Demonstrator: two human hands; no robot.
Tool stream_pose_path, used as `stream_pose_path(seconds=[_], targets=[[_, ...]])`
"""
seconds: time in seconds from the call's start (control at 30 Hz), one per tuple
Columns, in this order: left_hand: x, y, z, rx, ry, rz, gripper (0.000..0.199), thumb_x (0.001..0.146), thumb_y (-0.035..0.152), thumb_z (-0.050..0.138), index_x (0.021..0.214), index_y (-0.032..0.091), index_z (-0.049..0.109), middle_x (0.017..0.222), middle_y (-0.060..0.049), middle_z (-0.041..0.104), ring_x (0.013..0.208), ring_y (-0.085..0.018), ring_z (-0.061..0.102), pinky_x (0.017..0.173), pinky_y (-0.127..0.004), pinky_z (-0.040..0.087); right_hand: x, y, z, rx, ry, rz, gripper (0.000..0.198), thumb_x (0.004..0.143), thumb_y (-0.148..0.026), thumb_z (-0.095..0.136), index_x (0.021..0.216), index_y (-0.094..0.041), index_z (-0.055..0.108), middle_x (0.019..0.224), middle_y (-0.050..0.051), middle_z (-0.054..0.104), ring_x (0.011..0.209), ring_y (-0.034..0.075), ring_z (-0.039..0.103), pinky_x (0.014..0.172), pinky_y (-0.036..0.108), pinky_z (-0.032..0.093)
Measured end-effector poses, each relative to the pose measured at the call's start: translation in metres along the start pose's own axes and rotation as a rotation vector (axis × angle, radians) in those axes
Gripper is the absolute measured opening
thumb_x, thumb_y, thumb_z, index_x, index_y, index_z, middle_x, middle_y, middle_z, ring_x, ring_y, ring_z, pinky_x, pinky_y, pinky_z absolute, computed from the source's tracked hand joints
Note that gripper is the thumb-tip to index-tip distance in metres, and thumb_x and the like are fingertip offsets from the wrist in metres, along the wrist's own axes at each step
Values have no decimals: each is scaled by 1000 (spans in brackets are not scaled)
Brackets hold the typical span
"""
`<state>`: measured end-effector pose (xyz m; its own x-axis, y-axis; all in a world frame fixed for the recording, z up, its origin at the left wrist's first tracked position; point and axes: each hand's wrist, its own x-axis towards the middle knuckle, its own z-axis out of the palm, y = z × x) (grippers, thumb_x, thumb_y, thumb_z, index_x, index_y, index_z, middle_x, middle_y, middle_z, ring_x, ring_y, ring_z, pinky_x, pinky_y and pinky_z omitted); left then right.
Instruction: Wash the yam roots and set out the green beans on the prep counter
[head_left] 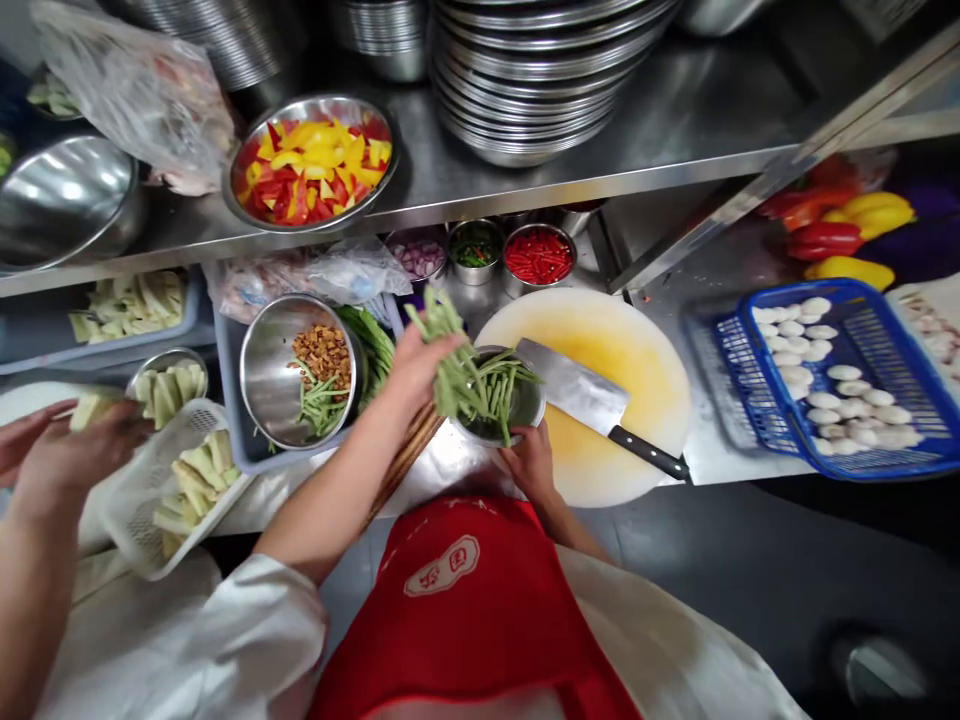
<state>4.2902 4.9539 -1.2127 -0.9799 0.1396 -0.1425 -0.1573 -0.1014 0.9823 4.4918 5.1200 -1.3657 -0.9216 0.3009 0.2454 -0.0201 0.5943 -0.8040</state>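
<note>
My left hand (420, 365) is closed around a bunch of cut green beans (444, 345), above the left side of a small steel bowl (531, 405). More cut green beans lie in this bowl, some sticking out over its rim. With its fingers at the near side of the bowl, my right hand (534, 462) grips it. Just to the right, a cleaver (581, 385) with a black handle lies on a round white cutting board (652, 350). To the left, a larger steel bowl (262, 360) contains brown chopped bits (324, 355) and some green beans.
A co-worker's hands (75, 440) hold a pale vegetable piece at the left, beside a white basket (127, 510). A blue basket (832, 450) with white mushrooms stands right. Overhead, a steel shelf (420, 195) carries stacked plates and a bowl of cut peppers (315, 165).
</note>
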Motion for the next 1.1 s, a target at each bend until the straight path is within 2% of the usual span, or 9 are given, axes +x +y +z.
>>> stream_pose_path(seconds=[0.1,0.2,0.27,0.53,0.67,0.8,0.9,1.0,1.1], targets=[[-10,-38,46,369,-161,-23,28,77,21,75,103,18,65,97,-6,74,92,-24,73,87,-36,59,-1,0,2,22,0,13,22,90,-38,66,105,-23,60,119,11,55,108,29,61,87,44,57],[-19,-58,61,890,-192,-22,25,83,21,72,107,17,65,102,-12,73,104,-31,70,96,-42,54,-1,2,4,22,-12,31,26,88,-39,66,109,-24,59,124,12,54,114,31,59,93,49,56],[-23,-62,63,1080,-170,23,32,86,23,71,117,17,64,111,-15,70,112,-32,67,102,-43,52,-1,3,5,15,-9,31,26,88,-37,65,110,-25,59,122,11,54,113,31,59,92,49,56],[-43,-71,60,1053,-196,205,78,80,26,79,151,17,47,148,-24,48,141,-40,44,121,-55,36,2,2,-6,-6,6,18,31,88,-39,62,114,-23,56,129,13,52,121,32,56,99,55,53],[-54,-68,48,975,-267,332,75,82,31,79,151,25,49,163,-17,37,154,-40,31,127,-61,27,3,5,-10,-25,-16,22,31,90,-44,61,112,-22,57,121,13,55,113,32,58,96,55,53],[-65,-52,25,889,-423,378,60,87,31,75,144,26,59,164,-16,38,155,-37,31,129,-56,29,4,9,-11,-57,-7,18,33,90,-48,61,108,-21,58,111,11,58,106,31,59,90,53,53],[-69,-28,-7,731,-354,453,43,93,29,67,135,26,65,155,-16,51,145,-31,49,120,-46,44,5,12,-10,-75,12,18,36,89,-53,61,105,-20,59,105,10,58,100,30,60,85,50,52],[-57,4,-67,689,7,478,24,97,31,59,116,24,73,126,-11,70,118,-26,66,104,-42,54,5,14,-9,-88,28,31,39,88,-55,62,102,-19,60,102,9,58,97,30,59,84,49,51],[-26,24,-152,838,450,201,19,94,26,58,101,18,74,102,-8,74,96,-23,69,94,-37,53,5,15,-7,-93,24,67,41,87,-58,62,100,-19,60,101,9,57,97,31,58,85,50,51]])
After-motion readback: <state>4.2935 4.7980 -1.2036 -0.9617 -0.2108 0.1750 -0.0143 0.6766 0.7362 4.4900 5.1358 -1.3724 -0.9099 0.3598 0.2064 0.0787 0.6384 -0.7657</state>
